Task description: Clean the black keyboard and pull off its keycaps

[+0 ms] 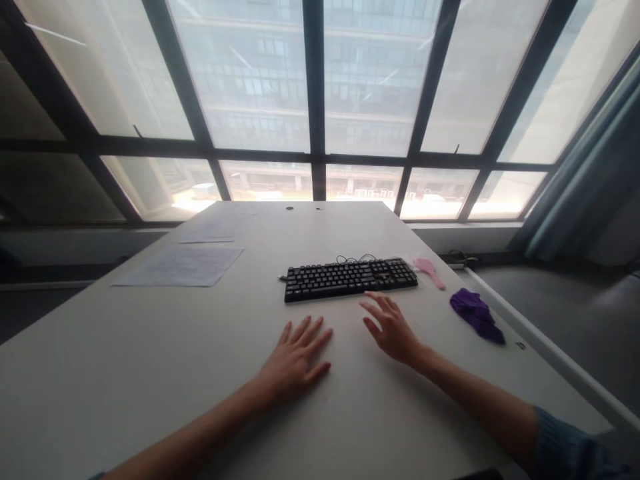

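Note:
My left hand lies palm down on the white table, its fingers spread and holding nothing. Just in front of my right hand is the near edge of a black keyboard. That hand is empty too, with its fingers apart; whether a fingertip touches the keyboard I cannot tell. A thin black cable loops behind the keys. To the keyboard's right rests a pink hairbrush, its handle angled toward me. A crumpled purple cloth lies farther right, near the table's side edge.
Sheets of paper are spread on the left side of the table. A small dark object sits near the right edge. Beyond the far edge stand large windows with dark frames. A blue-grey curtain hangs at right.

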A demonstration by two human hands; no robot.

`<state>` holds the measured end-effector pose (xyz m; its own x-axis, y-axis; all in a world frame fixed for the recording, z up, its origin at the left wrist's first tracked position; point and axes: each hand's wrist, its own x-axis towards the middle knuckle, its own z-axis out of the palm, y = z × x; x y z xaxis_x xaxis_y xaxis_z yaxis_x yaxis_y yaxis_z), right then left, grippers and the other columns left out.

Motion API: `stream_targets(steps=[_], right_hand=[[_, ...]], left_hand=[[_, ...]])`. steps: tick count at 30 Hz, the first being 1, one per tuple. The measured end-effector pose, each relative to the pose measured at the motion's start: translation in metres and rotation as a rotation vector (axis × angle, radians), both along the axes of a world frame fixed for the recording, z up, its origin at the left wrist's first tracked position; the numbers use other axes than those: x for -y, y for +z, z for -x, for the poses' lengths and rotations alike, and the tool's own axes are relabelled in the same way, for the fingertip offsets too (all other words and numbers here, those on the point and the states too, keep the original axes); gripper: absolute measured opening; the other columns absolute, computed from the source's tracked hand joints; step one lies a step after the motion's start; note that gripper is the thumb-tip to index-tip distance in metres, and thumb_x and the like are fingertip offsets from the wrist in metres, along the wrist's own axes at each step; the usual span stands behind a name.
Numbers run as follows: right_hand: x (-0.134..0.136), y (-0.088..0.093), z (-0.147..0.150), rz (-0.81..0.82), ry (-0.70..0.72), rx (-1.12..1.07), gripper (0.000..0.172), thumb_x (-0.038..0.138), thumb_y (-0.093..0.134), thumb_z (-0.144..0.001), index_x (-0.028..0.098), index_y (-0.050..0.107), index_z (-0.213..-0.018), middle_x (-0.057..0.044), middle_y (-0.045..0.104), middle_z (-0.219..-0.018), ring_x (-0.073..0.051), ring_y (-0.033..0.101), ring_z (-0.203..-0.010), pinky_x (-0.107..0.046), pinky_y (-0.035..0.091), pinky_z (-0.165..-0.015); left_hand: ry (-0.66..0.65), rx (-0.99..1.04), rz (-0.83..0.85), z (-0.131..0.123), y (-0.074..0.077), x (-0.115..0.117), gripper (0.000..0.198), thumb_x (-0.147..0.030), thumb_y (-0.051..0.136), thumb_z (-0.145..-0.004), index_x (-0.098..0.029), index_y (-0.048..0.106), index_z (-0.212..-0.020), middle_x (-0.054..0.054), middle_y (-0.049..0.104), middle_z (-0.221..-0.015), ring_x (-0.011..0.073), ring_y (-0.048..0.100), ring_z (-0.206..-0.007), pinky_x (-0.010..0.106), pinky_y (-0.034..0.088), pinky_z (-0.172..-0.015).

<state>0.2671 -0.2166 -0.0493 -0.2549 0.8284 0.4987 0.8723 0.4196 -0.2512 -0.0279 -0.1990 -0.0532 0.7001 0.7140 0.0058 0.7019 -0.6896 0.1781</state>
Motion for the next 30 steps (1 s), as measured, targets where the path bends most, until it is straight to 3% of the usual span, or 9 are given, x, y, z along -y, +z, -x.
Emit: stream_targets(steps=[5, 13, 19, 23, 25, 28, 30], right_hand=[[-0.003, -0.011, 0.013, 0.201, 0.236, 0.044, 0.039, 0.03, 0.053, -0.098, 0.023, 0.061, -0.136, -0.01, 0.051, -0.149, -0.028, 0.044, -0.139, -0.047, 0.039, -0.115], [-0.004, -0.008, 0.005, 0.268, 0.283, -0.02, 0.044, 0.028, 0.057, -0.096, 0.026, 0.059, -0.139, -0.009, 0.05, -0.151, -0.029, 0.043, -0.141, -0.049, 0.038, -0.117], [-0.005, -0.011, 0.005, 0.274, 0.281, -0.103, 0.042, 0.024, 0.061, -0.092, 0.025, 0.063, -0.134, -0.01, 0.053, -0.148, -0.027, 0.046, -0.138, -0.047, 0.04, -0.116], [-0.01, -0.013, -0.001, 0.152, 0.127, -0.284, 0.044, 0.018, 0.056, -0.091, 0.025, 0.061, -0.134, -0.01, 0.057, -0.14, -0.025, 0.051, -0.131, -0.045, 0.043, -0.112], [-0.021, -0.012, -0.012, 0.033, -0.007, -0.372, 0.042, 0.02, 0.052, -0.092, 0.022, 0.06, -0.133, -0.012, 0.057, -0.136, -0.025, 0.05, -0.13, -0.047, 0.041, -0.113], [-0.05, -0.006, -0.039, -0.09, -0.24, -0.424, 0.042, 0.026, 0.048, -0.092, 0.014, 0.059, -0.131, -0.016, 0.057, -0.133, -0.027, 0.048, -0.13, -0.048, 0.036, -0.116], [-0.074, 0.001, -0.059, -0.024, -0.429, -0.393, 0.045, 0.03, 0.047, -0.093, 0.01, 0.058, -0.131, -0.019, 0.055, -0.135, -0.03, 0.046, -0.13, -0.048, 0.034, -0.116]], left_hand=[[-0.04, -0.03, 0.005, 0.0, 0.004, 0.004, 0.066, -0.065, 0.036, -0.098, -0.038, 0.025, -0.157, 0.003, 0.017, -0.166, 0.0344, 0.016, -0.153, 0.063, 0.016, -0.121], [-0.077, 0.02, -0.025, 0.006, -0.001, -0.004, 0.058, -0.054, 0.039, -0.101, -0.036, 0.033, -0.156, 0.005, 0.027, -0.164, 0.0357, 0.024, -0.151, 0.064, 0.024, -0.119], [-0.073, 0.123, -0.085, 0.01, -0.015, -0.012, 0.055, -0.044, 0.044, -0.101, -0.028, 0.041, -0.153, 0.007, 0.04, -0.158, 0.0304, 0.034, -0.148, 0.056, 0.029, -0.12], [0.021, 0.307, -0.085, 0.013, -0.018, -0.02, 0.042, -0.039, 0.043, -0.101, -0.024, 0.061, -0.136, 0.007, 0.059, -0.144, 0.0258, 0.052, -0.136, 0.046, 0.041, -0.116], [0.122, 0.445, -0.109, 0.018, -0.013, -0.03, 0.04, -0.04, 0.043, -0.1, -0.024, 0.063, -0.132, 0.008, 0.062, -0.139, 0.0246, 0.056, -0.13, 0.044, 0.045, -0.112], [0.317, 0.62, -0.184, 0.026, 0.001, -0.061, 0.046, -0.04, 0.045, -0.097, -0.019, 0.056, -0.136, 0.013, 0.058, -0.142, 0.0281, 0.05, -0.135, 0.049, 0.036, -0.117], [0.493, 0.688, -0.121, 0.029, 0.013, -0.089, 0.052, -0.04, 0.048, -0.092, -0.011, 0.054, -0.135, 0.019, 0.053, -0.145, 0.0326, 0.044, -0.14, 0.052, 0.028, -0.12]])
